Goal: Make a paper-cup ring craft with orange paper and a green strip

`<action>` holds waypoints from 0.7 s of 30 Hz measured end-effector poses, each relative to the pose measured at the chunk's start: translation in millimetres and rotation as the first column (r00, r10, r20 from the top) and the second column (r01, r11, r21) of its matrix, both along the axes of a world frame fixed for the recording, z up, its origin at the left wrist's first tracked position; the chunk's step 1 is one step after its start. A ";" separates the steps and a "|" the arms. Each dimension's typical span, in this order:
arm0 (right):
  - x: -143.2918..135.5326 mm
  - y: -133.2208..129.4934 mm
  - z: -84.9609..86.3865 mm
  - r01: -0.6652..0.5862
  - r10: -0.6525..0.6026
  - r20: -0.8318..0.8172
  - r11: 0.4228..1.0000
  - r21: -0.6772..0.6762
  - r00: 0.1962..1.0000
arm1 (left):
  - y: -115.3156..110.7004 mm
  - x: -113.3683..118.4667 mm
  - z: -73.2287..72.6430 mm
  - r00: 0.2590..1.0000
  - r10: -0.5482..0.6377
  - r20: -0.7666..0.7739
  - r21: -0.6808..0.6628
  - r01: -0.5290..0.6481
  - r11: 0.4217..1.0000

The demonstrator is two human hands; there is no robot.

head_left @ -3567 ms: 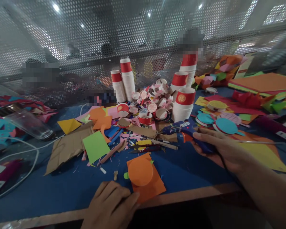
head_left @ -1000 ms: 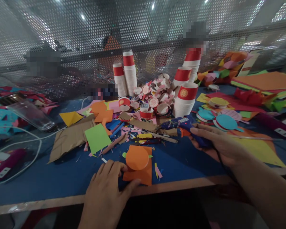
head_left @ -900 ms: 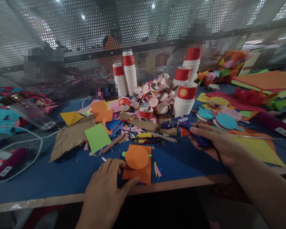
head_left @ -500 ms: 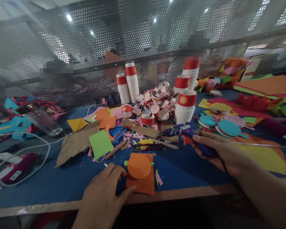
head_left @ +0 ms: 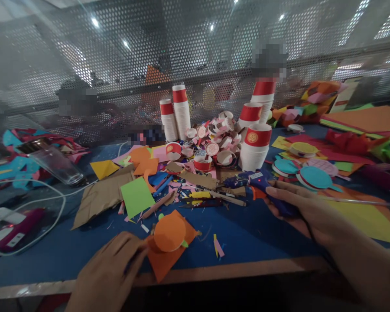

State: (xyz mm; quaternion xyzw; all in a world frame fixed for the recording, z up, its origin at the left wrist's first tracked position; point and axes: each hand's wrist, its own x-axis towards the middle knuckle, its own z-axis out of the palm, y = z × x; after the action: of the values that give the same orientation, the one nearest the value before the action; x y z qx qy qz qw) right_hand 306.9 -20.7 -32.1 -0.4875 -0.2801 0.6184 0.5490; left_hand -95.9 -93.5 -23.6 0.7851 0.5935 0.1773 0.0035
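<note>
My right hand (head_left: 299, 208) is wrapped round the handle of a blue glue gun (head_left: 261, 184), whose nozzle points left over the scraps. Near the front edge lies an orange paper sheet (head_left: 160, 268), turned at an angle, with an orange disc (head_left: 169, 232) on it. Small green tabs stick out from the disc. At the sheet's left side is my left hand (head_left: 120, 255), its fingers and thumb pinched together on the paper's edge. A green paper square (head_left: 137, 196) lies behind them, on brown cardboard (head_left: 99, 203).
Stacked paper cups (head_left: 255, 149) stand behind a heap of cut cup pieces (head_left: 214, 138). On the left are a clear tumbler (head_left: 58, 164), a white cable (head_left: 63, 197) and a purple power strip (head_left: 19, 234). Blue discs (head_left: 315, 177) and coloured sheets lie right.
The orange sheet and its disc have turned and shifted left. My left hand has moved left and its fingers have closed on the sheet's edge. The glue gun stays in my right hand.
</note>
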 end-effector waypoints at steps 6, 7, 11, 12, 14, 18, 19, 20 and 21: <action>-2.1 0.9 1.2 0.011 -0.011 0.034 1.000 -0.005 0.999 | -19.7 -19.4 -8.3 0.955 0.290 0.064 -0.095 -0.283 0.954; -3.2 1.1 2.3 0.014 -0.014 0.046 1.000 -0.007 0.999 | -20.4 -17.1 -9.5 0.949 0.308 0.072 -0.110 -0.299 0.948; -5.4 0.3 5.2 0.017 -0.016 0.068 1.000 -0.013 0.998 | -14.8 -3.4 -9.6 0.939 0.332 0.091 -0.151 -0.317 0.936; -5.1 -0.2 5.5 0.016 -0.014 0.066 1.000 -0.019 0.998 | -12.5 -1.1 -8.2 0.939 0.333 0.091 -0.176 -0.314 0.933; -4.2 -1.3 5.9 0.013 -0.012 0.058 0.999 -0.030 0.998 | -8.4 0.6 -4.5 0.939 0.333 0.084 -0.241 -0.306 0.921; -2.5 -2.5 5.8 0.011 -0.010 0.060 1.000 -0.017 0.998 | -3.9 -4.4 0.4 0.934 0.348 0.082 -0.302 -0.310 0.902; -2.2 -2.4 5.3 0.009 -0.008 0.062 1.000 -0.012 0.998 | -3.1 -6.3 0.4 0.927 0.366 0.084 -0.304 -0.326 0.895; -1.8 -2.1 4.6 0.002 -0.001 0.063 1.000 -0.010 0.998 | -2.3 -8.2 0.3 0.919 0.385 0.089 -0.306 -0.343 0.888; -1.3 -1.8 3.7 -0.006 0.007 0.062 1.000 -0.009 0.998 | -1.1 -9.9 0.0 0.912 0.398 0.096 -0.310 -0.353 0.883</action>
State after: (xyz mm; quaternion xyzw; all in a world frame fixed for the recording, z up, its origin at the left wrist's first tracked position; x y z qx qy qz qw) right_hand 305.6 -22.4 -28.4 -0.5078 -0.2960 0.6060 0.5360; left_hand -105.8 -94.6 -23.6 0.6297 0.7516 0.1482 0.1290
